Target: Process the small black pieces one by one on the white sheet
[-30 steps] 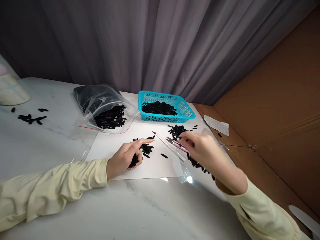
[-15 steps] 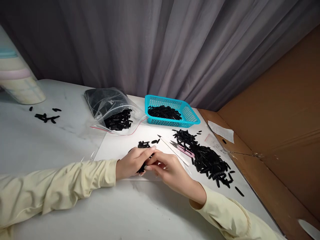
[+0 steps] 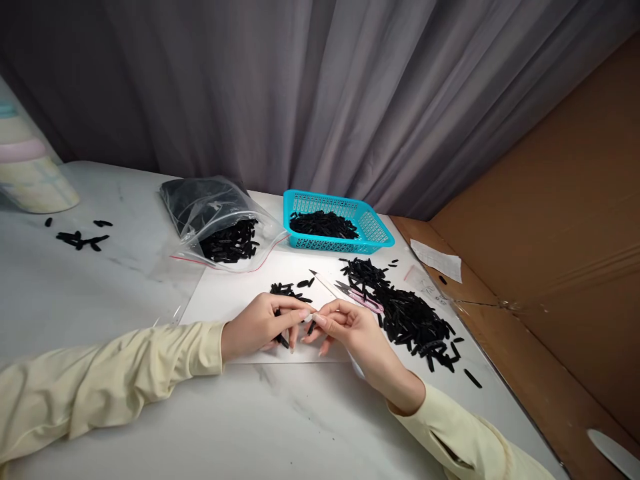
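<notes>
My left hand (image 3: 263, 323) and my right hand (image 3: 353, 330) meet over a white sheet (image 3: 217, 293), fingertips touching. My right thumb and fingers are closed on a small, elongated black piece (image 3: 311, 327), which hangs just below the fingertips. My left thumb and index finger are pinched together against the same spot; what lies between them is hidden. Under and behind my left hand is a small pile of similar black pieces (image 3: 284, 289). Beyond my right hand lie pink thread snips (image 3: 367, 300) and a white pen-like tool (image 3: 324, 283) with a dark pointed tip.
A large heap of black pieces (image 3: 413, 320) spreads on the right. At the back stand a blue plastic basket (image 3: 335, 245) and an open zip bag (image 3: 210, 207), both holding such pieces. Several more (image 3: 80, 240) lie left, near a pastel cup (image 3: 35, 180). Cardboard (image 3: 560, 200) borders the right.
Both hands have opened out from their closer clasp, and the fingertips now meet in a pinch with a black piece showing. The whole scene has shifted slightly left in view.
</notes>
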Tool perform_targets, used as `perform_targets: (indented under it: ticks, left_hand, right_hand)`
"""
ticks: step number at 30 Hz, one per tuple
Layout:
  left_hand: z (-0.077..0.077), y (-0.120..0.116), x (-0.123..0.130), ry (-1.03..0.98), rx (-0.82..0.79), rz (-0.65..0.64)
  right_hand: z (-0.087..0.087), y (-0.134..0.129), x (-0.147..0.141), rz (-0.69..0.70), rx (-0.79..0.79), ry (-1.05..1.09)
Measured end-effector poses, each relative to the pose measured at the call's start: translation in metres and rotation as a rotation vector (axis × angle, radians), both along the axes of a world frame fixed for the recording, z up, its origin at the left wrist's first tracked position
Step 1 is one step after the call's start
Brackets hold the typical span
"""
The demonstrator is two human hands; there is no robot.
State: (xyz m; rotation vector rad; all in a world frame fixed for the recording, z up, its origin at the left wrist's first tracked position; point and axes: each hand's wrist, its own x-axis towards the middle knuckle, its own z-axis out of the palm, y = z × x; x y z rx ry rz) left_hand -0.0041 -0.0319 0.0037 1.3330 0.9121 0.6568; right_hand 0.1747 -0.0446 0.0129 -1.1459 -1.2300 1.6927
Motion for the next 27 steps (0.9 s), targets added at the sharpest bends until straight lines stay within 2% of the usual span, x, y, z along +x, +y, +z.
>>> perform_targets:
  ticks: [7,16,27]
  left_hand:
    - [0.004,0.0008,-0.0003,0.085,-0.032,0.082]
    - [0.0028,-0.0075,0.0013,0.24,0.273,0.089]
    - [0.0031,-0.0074,0.0017,0.278,0.256,0.042]
  right_hand:
    - [-0.0038,0.0035,0.0066,0.016,-0.218,0.134]
    - [-0.0049,0.0044,0.0052,-0.032,-0.202,0.153]
    - [-0.0051,-0.0002,0.0026,0.013,-0.271,0.206]
